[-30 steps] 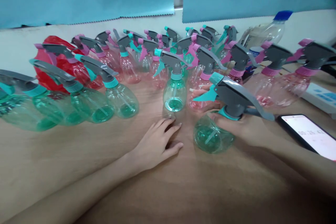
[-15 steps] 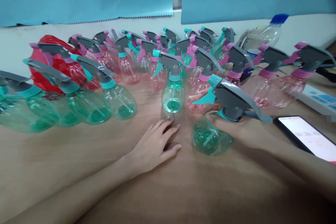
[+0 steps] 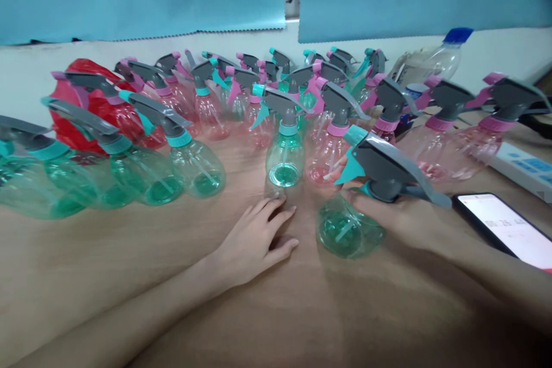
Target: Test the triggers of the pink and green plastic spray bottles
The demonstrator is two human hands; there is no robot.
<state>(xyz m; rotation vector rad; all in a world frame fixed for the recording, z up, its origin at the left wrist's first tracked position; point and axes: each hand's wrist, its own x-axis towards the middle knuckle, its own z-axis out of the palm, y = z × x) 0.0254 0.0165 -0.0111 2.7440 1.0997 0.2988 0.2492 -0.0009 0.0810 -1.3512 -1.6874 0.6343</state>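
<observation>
My right hand is wrapped round the neck of a green spray bottle with a grey head and teal trigger, a finger lying on the trigger. The bottle stands on the wooden table, tilted towards me. My left hand rests flat on the table just left of it, fingers spread, holding nothing. Its fingertips lie near the base of another green spray bottle that stands upright behind.
Several green spray bottles stand at the left and several pink ones at the back and right. A red bag lies behind the left row. A lit phone lies at the right, beside a clear water bottle with a blue cap.
My right finger has drawn in against the teal trigger of the held bottle. The left hand has stayed put. The view has shifted slightly.
</observation>
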